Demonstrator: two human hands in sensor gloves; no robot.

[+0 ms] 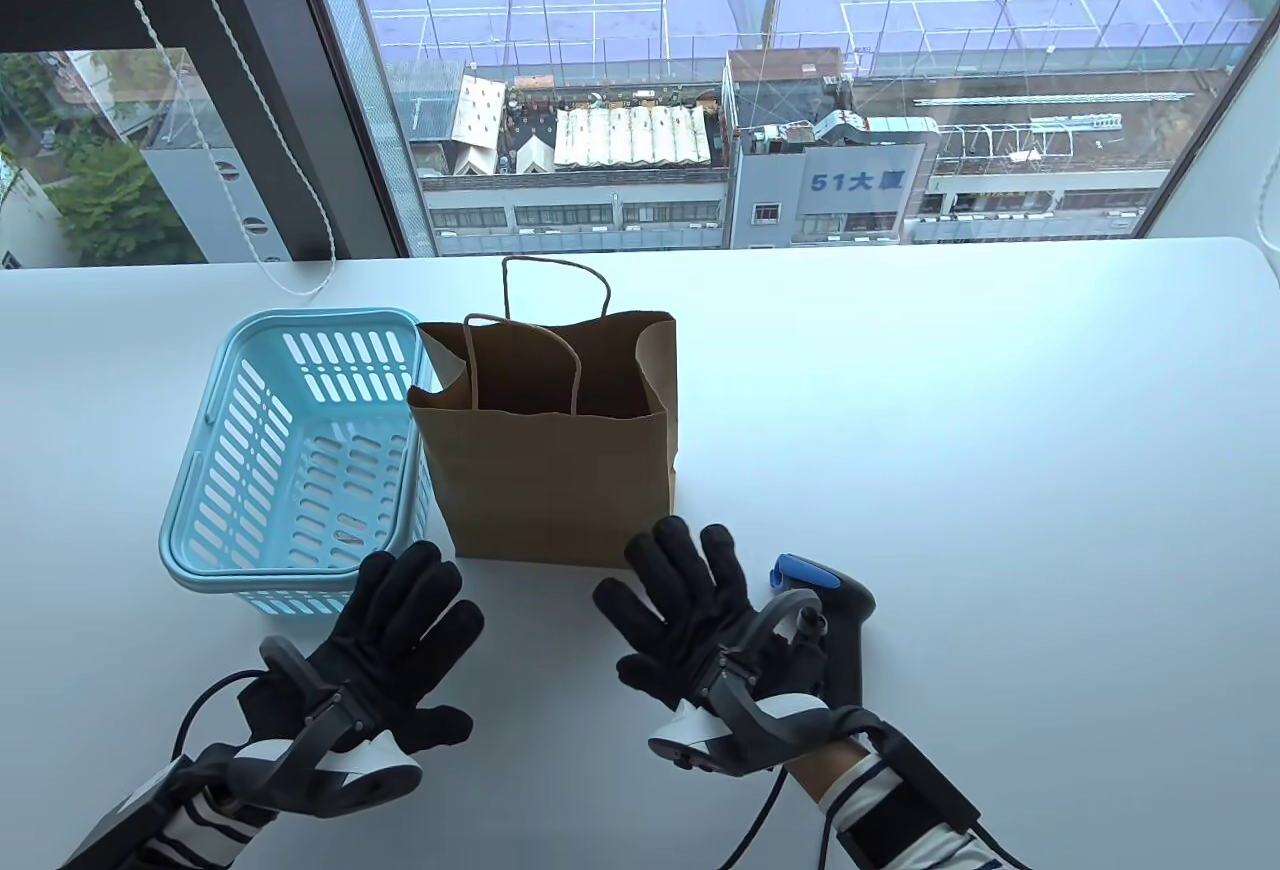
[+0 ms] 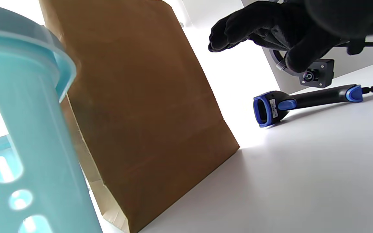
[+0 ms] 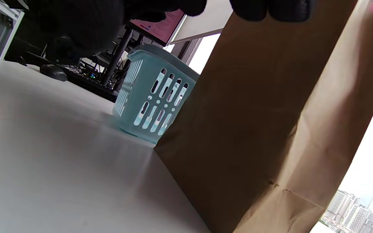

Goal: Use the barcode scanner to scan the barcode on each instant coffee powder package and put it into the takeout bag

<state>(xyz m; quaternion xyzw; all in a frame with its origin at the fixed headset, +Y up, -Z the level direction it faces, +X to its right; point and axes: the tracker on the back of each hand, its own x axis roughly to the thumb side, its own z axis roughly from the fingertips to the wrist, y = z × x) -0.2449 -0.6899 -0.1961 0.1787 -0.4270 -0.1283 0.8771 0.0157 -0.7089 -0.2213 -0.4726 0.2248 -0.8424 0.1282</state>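
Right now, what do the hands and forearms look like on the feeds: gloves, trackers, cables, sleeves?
Both the left hand and right hand wear black fabric gloves. Each carries a dark grey tracker with a ring-shaped loop and a white patch on its back. Black cables run back along both wrists. The sleeves are striped dark and white.

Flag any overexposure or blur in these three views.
Table view: evenly lit, sharp. Left wrist view: window behind the paper bag blown out white, basket close and soft. Right wrist view: sky at right overexposed, hands' fingertips dark and blurred along the top edge.
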